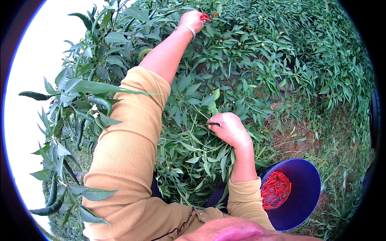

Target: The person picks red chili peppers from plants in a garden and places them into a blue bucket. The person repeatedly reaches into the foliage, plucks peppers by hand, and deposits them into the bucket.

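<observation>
My left hand [193,21] reaches far out among the chili plants at the top. Its fingers are closed around red chili peppers [205,17], whose tips stick out. An orange chili pepper [215,14] hangs just beyond them. Lower and nearer, my right hand [230,129] pinches a thin dark plant part [213,123] between thumb and fingers; whether it is a stem or a pepper I cannot tell. Below that hand spread the leafy branches of a chili plant [193,147].
A blue bucket [297,192], partly filled with red chili peppers [276,189], stands beside my right forearm. Tall chili branches with green peppers [101,102] rise close on the left. Dense chili plants [289,45] fill the top right. Bare soil [297,138] and grass show at right.
</observation>
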`<state>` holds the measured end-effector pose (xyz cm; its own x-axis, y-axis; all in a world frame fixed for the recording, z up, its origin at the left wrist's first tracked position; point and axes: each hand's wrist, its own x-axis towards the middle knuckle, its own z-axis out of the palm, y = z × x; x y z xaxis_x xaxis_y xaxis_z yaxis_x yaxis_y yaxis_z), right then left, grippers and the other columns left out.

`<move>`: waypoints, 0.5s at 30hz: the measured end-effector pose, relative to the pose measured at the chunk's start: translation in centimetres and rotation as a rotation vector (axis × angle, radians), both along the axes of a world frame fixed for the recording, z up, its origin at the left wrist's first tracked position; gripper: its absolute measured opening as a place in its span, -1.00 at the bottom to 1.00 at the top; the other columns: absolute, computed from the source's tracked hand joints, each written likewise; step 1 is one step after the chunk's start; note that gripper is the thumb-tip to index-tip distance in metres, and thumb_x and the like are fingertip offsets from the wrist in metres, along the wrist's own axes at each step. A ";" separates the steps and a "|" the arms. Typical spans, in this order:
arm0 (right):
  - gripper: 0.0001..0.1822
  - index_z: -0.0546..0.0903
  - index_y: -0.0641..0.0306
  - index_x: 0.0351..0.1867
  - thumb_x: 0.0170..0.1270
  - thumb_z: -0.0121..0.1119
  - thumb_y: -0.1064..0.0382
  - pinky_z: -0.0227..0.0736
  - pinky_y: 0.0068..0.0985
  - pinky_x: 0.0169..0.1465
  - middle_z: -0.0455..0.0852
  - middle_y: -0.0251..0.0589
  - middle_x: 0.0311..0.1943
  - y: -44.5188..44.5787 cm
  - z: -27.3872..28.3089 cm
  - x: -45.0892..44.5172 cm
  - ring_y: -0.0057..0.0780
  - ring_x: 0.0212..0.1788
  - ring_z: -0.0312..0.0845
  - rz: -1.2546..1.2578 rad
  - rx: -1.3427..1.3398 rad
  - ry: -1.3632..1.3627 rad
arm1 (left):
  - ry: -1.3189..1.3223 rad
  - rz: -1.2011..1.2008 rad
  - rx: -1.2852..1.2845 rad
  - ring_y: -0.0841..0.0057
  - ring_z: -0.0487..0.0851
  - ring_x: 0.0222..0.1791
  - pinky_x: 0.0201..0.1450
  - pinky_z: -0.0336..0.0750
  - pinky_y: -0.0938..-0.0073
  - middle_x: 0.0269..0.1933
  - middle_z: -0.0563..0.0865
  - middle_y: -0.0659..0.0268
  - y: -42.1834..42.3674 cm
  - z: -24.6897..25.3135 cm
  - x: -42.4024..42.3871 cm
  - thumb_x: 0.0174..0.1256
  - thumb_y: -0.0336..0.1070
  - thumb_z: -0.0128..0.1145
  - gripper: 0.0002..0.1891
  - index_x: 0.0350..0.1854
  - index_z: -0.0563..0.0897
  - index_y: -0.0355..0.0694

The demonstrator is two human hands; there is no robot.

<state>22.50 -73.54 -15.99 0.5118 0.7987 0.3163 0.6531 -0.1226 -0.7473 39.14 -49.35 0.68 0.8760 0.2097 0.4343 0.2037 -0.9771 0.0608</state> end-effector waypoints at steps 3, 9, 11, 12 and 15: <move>-0.72 0.59 0.25 -0.25 -0.05 0.17 0.25 0.41 -0.39 -0.18 0.62 -0.04 -0.35 -0.1 0.8 -0.1 -0.12 -0.26 0.52 -0.021 0.045 0.044 | -0.031 -0.074 -0.247 0.63 0.50 -0.55 -0.38 0.40 0.59 -0.56 0.63 0.36 1.4 0.7 -1.0 0.04 -0.22 0.18 -0.84 -0.43 0.65 -0.20; -0.60 0.50 0.24 -0.09 -0.04 0.18 0.27 0.37 -0.35 -0.22 0.59 -0.06 -0.41 0.5 2.2 -0.2 -0.11 -0.30 0.49 -0.261 0.392 0.012 | 0.070 -0.314 -0.683 0.72 0.45 -0.57 -0.48 0.35 0.68 -0.51 0.61 0.39 -1.4 1.7 -8.0 0.05 -0.30 0.13 -0.88 -0.41 0.61 -0.21; -0.74 0.58 0.28 -0.22 -0.01 0.18 0.35 0.37 -0.50 -0.24 0.58 -0.12 -0.45 0.7 2.7 0.5 -0.27 -0.37 0.50 -0.330 0.633 0.145 | 0.043 -0.303 -0.590 0.69 0.46 -0.58 -0.50 0.35 0.66 -0.52 0.61 0.36 -3.5 1.1 -10.9 0.11 -0.18 0.09 -0.80 -0.37 0.61 -0.20; -0.76 0.59 0.29 -0.22 0.01 0.17 0.37 0.36 -0.56 -0.26 0.59 -0.16 -0.46 0.7 3.5 0.5 -0.36 -0.40 0.50 -0.350 0.701 0.182 | 0.008 -0.290 -0.491 0.63 0.47 -0.59 -0.49 0.36 0.62 -0.52 0.61 0.33 -3.8 0.8 -11.8 0.13 -0.15 0.07 -0.77 -0.35 0.61 -0.21; -0.78 0.59 0.30 -0.20 0.06 0.13 0.45 0.34 -0.66 -0.32 0.59 -0.23 -0.47 2.7 4.3 2.1 -0.57 -0.47 0.46 -0.401 0.938 0.267 | 0.017 -0.307 -0.459 0.75 0.39 -0.60 -0.55 0.30 0.69 -0.58 0.52 0.44 -5.7 0.3 -14.5 0.14 -0.19 0.07 -0.78 -0.31 0.58 -0.23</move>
